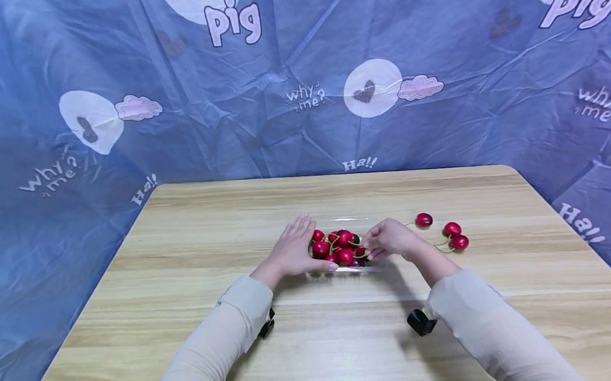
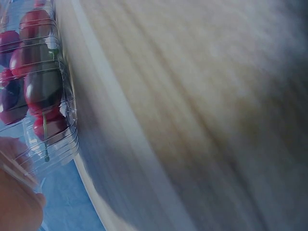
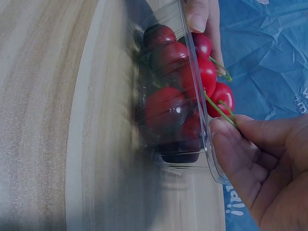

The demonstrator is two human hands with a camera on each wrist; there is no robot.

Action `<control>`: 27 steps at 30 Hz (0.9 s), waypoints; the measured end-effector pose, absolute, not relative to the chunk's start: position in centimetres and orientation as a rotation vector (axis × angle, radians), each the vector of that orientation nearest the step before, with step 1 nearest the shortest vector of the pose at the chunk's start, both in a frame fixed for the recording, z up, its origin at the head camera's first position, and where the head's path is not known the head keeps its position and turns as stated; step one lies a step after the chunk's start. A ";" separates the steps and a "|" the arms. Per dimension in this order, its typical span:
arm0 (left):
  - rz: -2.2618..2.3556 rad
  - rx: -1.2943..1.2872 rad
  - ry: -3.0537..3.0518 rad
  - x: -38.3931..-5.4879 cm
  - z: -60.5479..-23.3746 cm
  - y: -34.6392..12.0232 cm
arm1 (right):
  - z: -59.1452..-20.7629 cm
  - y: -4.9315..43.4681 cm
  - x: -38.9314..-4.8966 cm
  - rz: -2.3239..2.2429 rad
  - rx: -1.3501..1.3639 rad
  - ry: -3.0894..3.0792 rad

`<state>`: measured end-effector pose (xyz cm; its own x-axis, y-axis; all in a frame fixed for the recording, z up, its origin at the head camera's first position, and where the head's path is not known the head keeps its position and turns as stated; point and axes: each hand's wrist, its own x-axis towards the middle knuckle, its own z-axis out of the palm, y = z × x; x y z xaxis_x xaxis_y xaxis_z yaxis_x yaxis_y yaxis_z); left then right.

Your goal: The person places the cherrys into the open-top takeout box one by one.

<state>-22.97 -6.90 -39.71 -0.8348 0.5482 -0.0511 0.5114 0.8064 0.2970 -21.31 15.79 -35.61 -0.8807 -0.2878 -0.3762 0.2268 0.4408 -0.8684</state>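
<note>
A clear plastic box (image 1: 352, 270) filled with red cherries (image 1: 345, 255) stands on the table between both hands. My left hand (image 1: 291, 252) rests on the box's left end, fingers straight towards the far side and thumb along the near rim. At the right end, my right hand (image 1: 392, 238) pinches a green cherry stem (image 3: 221, 111) between thumb and forefinger, just over the rim. Its cherry lies among the others at the top of the box. Through the clear wall, the left wrist view shows dark red cherries (image 2: 43, 89) stacked inside.
To the right of the box lie three loose cherries: one single cherry (image 1: 423, 220) and two close together, a farther cherry (image 1: 451, 230) and a nearer cherry (image 1: 458, 242). The wooden table (image 1: 180, 236) ends at a blue printed cloth (image 1: 258, 134) behind.
</note>
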 end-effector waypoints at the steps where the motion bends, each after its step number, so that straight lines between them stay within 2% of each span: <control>1: 0.412 0.843 2.860 -23.0 -39.7 -6.9 | -35.6 15.7 -21.4 -1.439 -0.048 2.220; 27: 0.378 0.849 2.867 -23.0 -39.8 -6.8 | -36.0 14.3 -21.7 -1.393 0.074 2.383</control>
<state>-23.02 -6.79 -39.82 -0.8337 0.5499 -0.0508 0.5180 0.8105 0.2735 -21.66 14.32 -36.03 -0.9273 -0.1428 -0.3459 0.2314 0.5077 -0.8299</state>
